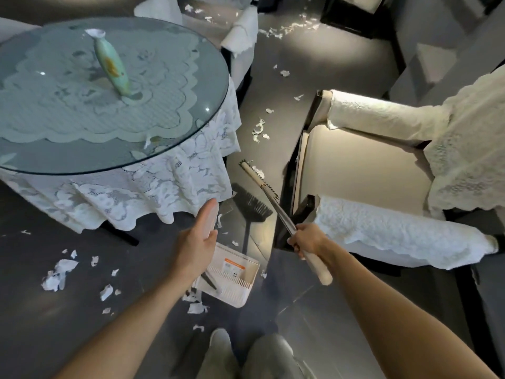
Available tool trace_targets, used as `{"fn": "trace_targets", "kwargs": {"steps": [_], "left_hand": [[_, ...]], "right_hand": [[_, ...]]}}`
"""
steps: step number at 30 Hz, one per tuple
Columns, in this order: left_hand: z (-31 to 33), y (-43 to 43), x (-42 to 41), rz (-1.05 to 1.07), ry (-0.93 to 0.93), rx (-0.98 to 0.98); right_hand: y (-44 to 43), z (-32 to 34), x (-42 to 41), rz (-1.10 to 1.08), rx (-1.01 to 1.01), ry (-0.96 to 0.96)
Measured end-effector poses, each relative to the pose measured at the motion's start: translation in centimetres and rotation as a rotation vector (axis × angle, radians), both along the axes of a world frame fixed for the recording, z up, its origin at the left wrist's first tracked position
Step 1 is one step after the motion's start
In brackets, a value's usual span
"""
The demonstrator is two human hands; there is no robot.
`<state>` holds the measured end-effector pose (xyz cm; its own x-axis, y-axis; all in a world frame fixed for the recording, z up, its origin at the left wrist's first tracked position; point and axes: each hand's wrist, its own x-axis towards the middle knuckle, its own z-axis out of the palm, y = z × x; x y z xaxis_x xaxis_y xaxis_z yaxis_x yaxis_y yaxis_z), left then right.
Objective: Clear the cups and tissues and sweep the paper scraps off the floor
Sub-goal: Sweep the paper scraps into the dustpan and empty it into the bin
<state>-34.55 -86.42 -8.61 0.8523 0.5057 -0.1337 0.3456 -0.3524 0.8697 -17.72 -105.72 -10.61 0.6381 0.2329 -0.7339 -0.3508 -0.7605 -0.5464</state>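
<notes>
My right hand grips the long handle of a broom. Its brush head rests on the dark floor between the table and the armchair, with a few scraps against it. My left hand holds the upright pale handle of a white dustpan, which stands on the floor in front of my feet. White paper scraps lie in a pile at the left, beside the dustpan, in the aisle ahead and farther back.
A round glass-topped table with a lace cloth stands at the left and bears a tall green vase and a small scrap. An armchair with white lace covers borders the aisle on the right. Another covered chair stands behind the table.
</notes>
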Motion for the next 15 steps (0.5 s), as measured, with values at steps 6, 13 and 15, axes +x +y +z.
{"fn": "trace_targets", "kwargs": {"steps": [6, 13, 15], "left_hand": [[0.6, 1.9, 7.5, 0.013, -0.001, 0.182], [-1.2, 3.9, 14.4, -0.001, 0.166, 0.182], [-2.1, 4.1, 15.7, 0.020, 0.225, 0.164]], "right_hand": [[2.3, -1.2, 8.1, -0.002, -0.004, 0.017], [6.9, -3.7, 19.9, 0.106, -0.115, 0.009], [8.0, -4.6, 22.4, 0.143, -0.152, 0.000]]}}
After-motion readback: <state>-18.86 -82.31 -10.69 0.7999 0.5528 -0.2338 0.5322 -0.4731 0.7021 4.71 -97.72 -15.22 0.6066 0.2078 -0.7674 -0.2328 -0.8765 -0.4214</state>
